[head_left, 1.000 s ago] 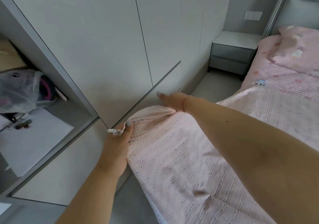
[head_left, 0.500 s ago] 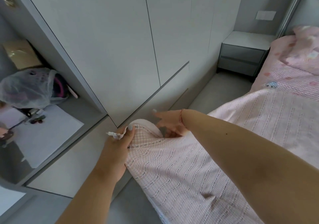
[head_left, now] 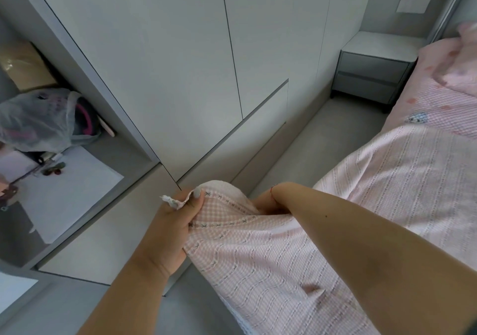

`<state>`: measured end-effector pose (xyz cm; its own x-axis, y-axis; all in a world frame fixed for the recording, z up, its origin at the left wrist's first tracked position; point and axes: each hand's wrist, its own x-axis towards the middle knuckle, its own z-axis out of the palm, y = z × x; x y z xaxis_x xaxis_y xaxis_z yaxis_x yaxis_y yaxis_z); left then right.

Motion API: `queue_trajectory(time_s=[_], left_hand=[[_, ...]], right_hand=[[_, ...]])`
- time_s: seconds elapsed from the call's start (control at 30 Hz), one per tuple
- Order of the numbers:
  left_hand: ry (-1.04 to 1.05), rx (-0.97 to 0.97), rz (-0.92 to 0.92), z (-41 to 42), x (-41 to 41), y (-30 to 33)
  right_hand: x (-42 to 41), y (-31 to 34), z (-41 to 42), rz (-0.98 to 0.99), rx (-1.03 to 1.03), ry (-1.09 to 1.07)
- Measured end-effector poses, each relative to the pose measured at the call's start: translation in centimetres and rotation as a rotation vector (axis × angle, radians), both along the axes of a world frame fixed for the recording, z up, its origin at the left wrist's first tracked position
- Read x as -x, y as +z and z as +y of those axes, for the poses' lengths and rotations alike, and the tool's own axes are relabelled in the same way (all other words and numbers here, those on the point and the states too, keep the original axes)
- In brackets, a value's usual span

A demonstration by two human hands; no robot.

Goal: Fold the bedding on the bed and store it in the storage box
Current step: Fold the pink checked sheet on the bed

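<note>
Left hand: your left hand (head_left: 171,227) is nearest the camera, thumb and curled fingers pinching a corner of the pink blanket (head_left: 271,265); a small white tag (head_left: 171,201) sticks out above the thumb.
Right hand: your right hand (head_left: 268,203) sits just beside the left, bent down at the wrist and tucked into the raised fold of the same edge. The fingers are hidden by the cloth and your forearm, so you cannot tell whether they are curled or straight.
Blanket: pink, with a small woven check and lines of grey stitches. The held edge rises in a rounded hump between your two hands; the rest runs back to the right and lies spread over the bed (head_left: 438,107).
Floor: a grey strip (head_left: 304,151) runs between the bed and the wardrobe.
Wardrobe: pale flat doors (head_left: 154,63) fill the middle and top of the view, just beyond your hands.
Open shelf: at the left, an open compartment (head_left: 85,195) holds a clear plastic bag (head_left: 38,120) with dark and pink things inside, and small objects too blurred to name.
Nightstand: a grey bedside cabinet (head_left: 371,76) stands at the far right by the head of the bed.
Pillow: a pink pillow (head_left: 462,71) lies at the far end of the bed.
</note>
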<state>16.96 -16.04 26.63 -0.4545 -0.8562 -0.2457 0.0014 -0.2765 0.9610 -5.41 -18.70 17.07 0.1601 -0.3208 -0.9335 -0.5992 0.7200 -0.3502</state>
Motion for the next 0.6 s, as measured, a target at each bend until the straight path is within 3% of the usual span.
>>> queue_trajectory(time_s=[0.13,0.27,0.37,0.47,0.6], left_hand=[[-0.013,-0.03,0.0,-0.4,0.0,-0.7],[0.0,-0.052,-0.016,-0.6,-0.2,-1.4],[0.078,-0.009,-0.101,-0.5,0.1,-1.9],[0.073,0.113,-0.219,-0.6,0.9,-1.8],[0.089,0.185,-0.124,-1.3,2.6,0.7]], right_hand=[[2.3,0.0,-0.4,0.257,0.335,-0.227],[5.4,0.3,-1.1,0.094,0.383,-0.842],[7.3,1.0,-2.2,-0.006,0.592,-1.249],[8.8,4.6,-4.0,0.038,0.735,-1.165],[10.6,13.3,-5.2,-0.137,1.075,-1.237]])
